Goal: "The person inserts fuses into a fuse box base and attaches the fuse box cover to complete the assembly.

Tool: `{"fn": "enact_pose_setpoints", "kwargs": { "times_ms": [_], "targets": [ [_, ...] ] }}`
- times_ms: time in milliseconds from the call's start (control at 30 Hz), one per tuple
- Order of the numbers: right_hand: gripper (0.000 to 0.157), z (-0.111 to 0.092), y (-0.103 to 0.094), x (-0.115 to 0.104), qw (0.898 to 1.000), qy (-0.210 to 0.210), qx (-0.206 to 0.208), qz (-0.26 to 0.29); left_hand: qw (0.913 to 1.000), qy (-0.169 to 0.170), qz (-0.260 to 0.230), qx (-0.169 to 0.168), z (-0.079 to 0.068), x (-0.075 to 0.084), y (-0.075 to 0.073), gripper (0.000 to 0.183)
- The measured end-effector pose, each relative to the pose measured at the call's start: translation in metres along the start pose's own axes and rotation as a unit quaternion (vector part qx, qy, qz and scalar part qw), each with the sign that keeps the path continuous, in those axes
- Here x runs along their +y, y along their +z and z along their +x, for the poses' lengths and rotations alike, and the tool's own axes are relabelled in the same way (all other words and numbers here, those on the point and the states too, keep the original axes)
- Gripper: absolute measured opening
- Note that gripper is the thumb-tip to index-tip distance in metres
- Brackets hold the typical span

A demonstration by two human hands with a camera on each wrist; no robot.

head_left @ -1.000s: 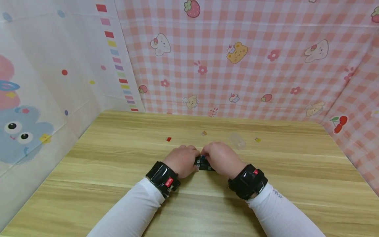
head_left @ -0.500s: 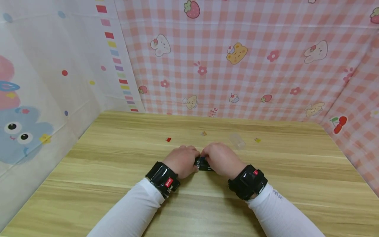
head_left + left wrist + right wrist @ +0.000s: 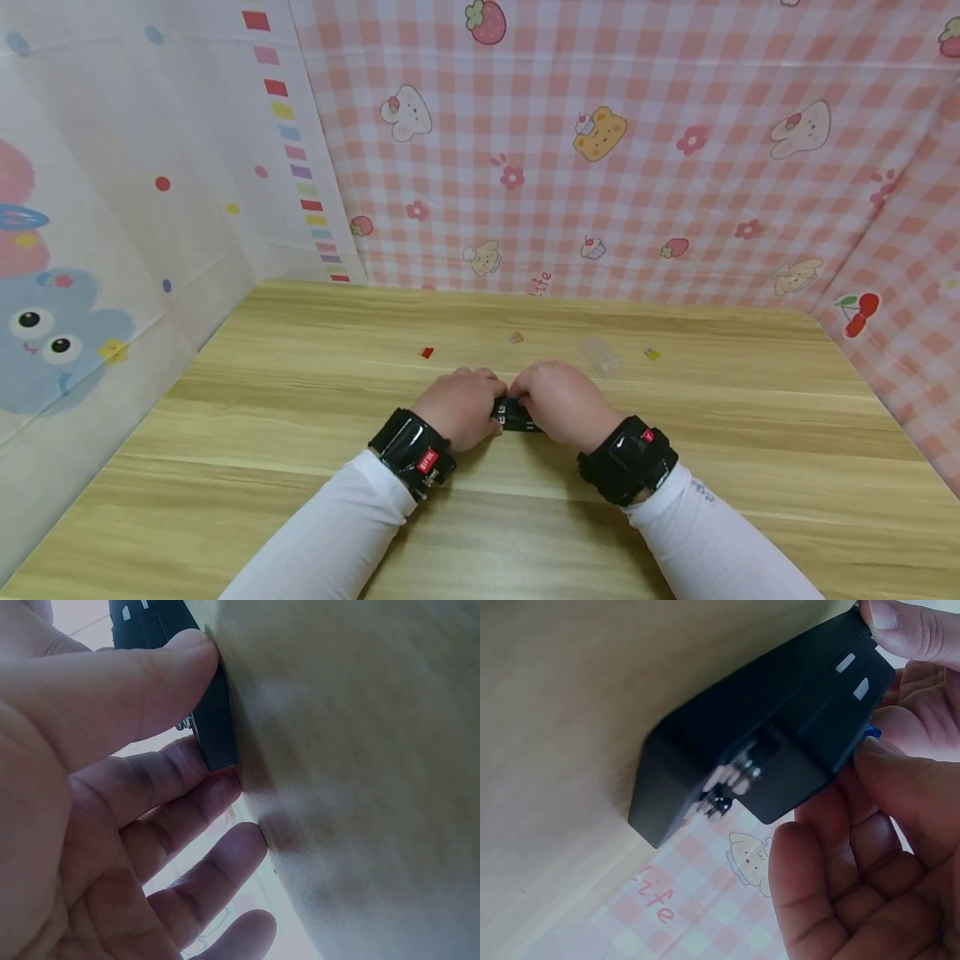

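My left hand (image 3: 459, 408) grips one end of a black plastic device (image 3: 516, 417) on the table, thumb on the near side and fingers on the far side. In the right wrist view this black device (image 3: 750, 712) shows two pale window marks and shiny metal contacts in a notch. My right hand (image 3: 566, 404) bends over its other part, thumb and finger pinching a small blue piece (image 3: 872, 731) at its edge. Most of that piece is hidden by the fingers. The right hand's other fingers are loosely curled beside the device.
Behind the hands on the wooden table (image 3: 300, 367) lie a small red piece (image 3: 427, 353), an orange piece (image 3: 516, 337), a yellow piece (image 3: 652, 354) and a clear plastic case (image 3: 602, 357). Patterned cloth (image 3: 555, 200) hangs along the table's back edge.
Both hands stay in place around the device. The blue seen between the fingers a second ago is hardly visible from the head now.
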State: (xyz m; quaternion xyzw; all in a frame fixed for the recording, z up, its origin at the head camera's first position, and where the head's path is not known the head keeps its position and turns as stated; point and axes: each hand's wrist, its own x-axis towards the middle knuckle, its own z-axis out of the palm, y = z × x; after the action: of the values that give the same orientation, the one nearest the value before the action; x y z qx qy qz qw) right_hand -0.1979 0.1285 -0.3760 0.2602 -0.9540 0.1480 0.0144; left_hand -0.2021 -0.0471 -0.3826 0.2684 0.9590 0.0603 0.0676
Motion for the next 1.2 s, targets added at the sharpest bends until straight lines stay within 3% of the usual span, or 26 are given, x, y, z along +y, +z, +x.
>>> {"fn": "enact_pose_setpoints", "kwargs": {
  "times_ms": [1200],
  "targets": [
    [0.016, -0.0004, 0.0011, 0.0007, 1.000, -0.004, 0.008, 0.013, 1.0000, 0.003, 0.008, 0.004, 0.0003, 0.0001, 0.0013, 0.042]
  ]
}}
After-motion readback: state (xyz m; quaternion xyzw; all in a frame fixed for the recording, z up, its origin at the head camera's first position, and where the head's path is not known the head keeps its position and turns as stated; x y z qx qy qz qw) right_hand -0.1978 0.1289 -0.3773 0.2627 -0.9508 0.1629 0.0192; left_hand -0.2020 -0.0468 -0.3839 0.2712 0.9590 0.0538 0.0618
